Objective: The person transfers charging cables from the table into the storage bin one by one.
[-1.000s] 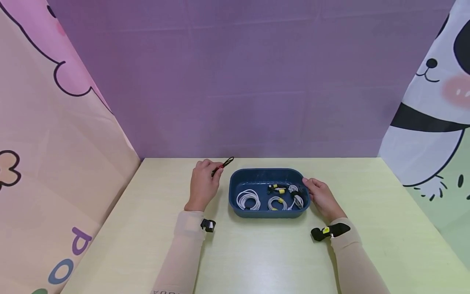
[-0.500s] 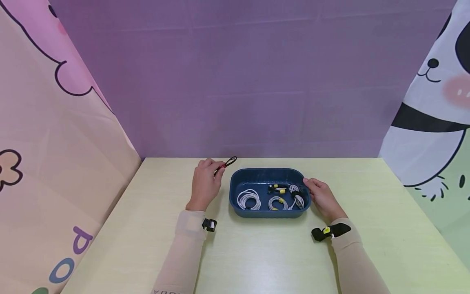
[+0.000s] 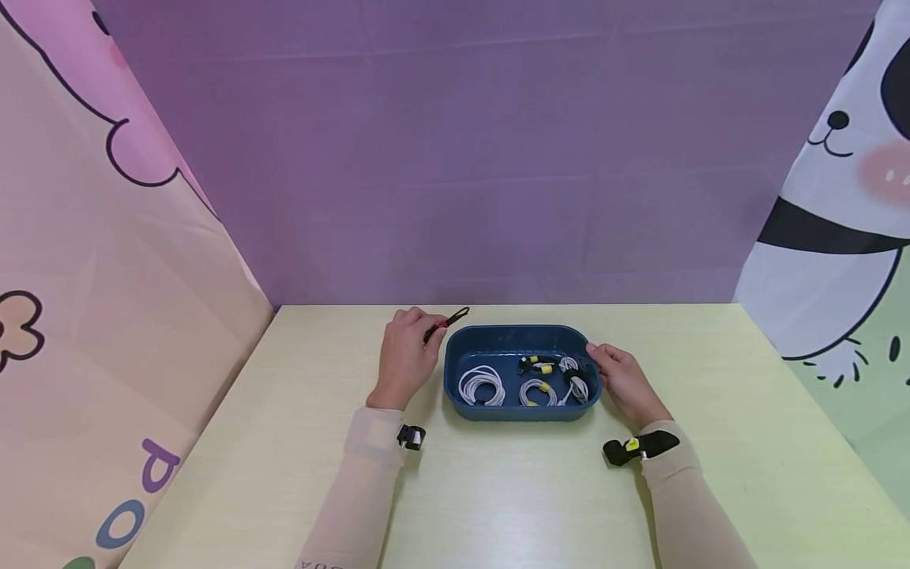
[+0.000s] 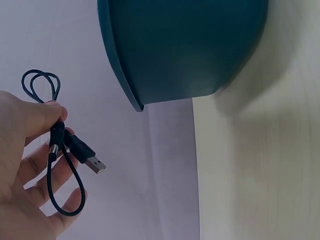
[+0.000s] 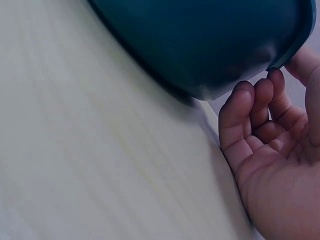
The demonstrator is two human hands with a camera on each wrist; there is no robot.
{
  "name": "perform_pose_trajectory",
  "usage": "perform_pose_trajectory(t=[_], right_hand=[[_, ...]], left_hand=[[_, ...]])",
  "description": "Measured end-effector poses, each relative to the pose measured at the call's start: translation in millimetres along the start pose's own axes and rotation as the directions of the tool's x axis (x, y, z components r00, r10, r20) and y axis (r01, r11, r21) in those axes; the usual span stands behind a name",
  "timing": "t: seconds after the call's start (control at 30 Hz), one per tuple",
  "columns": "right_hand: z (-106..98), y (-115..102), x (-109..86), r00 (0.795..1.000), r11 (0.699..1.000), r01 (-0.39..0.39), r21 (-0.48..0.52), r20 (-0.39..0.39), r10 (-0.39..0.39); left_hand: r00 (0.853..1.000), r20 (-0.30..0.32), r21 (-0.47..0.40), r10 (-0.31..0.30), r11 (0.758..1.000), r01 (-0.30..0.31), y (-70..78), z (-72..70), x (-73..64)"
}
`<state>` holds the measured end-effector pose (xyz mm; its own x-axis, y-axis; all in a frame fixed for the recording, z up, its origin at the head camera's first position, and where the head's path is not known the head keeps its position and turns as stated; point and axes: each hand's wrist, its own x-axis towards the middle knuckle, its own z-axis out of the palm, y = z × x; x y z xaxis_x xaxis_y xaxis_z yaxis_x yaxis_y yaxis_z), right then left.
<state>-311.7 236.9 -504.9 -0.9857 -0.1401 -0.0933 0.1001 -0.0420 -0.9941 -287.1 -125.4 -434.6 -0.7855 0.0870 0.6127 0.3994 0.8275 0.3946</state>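
Note:
My left hand pinches a small looped black USB cable between thumb and fingers, just left of a blue plastic bin. In the left wrist view, the cable's metal USB plug points away from the palm, and thin loops stick out at both ends. My right hand grips the bin's right end at its rim, fingers curled against the outside. Inside the bin lie a large white cable coil, a smaller white coil with yellow ties, a black cable with yellow bands and a white cable bundle.
A pale wooden table carries the bin near its far edge. Behind it hangs a purple cloth, with printed cartoon sheets at the left and right sides. Each wrist wears a small black camera.
My left hand has moved a little to the right with the black USB cable, closer to the bin's left end. The right hand and the bin have stayed practically still.

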Motion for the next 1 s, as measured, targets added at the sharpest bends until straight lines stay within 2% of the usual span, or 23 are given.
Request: perform_pose_trajectory(t=[0.57, 1.0], right_hand=[[1.2, 1.7, 2.9, 1.000, 1.000, 0.006, 0.005, 0.003, -0.006], [1.1, -0.4, -0.6, 1.000, 1.000, -0.005, 0.008, -0.003, 0.005]], left_hand=[[0.998, 0.011, 0.006, 0.066, 0.998, -0.066, 3.3, 3.3, -1.1], [0.996, 0.030, 0.014, 0.084, 0.996, -0.084, 11.3, 4.9, -1.0]])
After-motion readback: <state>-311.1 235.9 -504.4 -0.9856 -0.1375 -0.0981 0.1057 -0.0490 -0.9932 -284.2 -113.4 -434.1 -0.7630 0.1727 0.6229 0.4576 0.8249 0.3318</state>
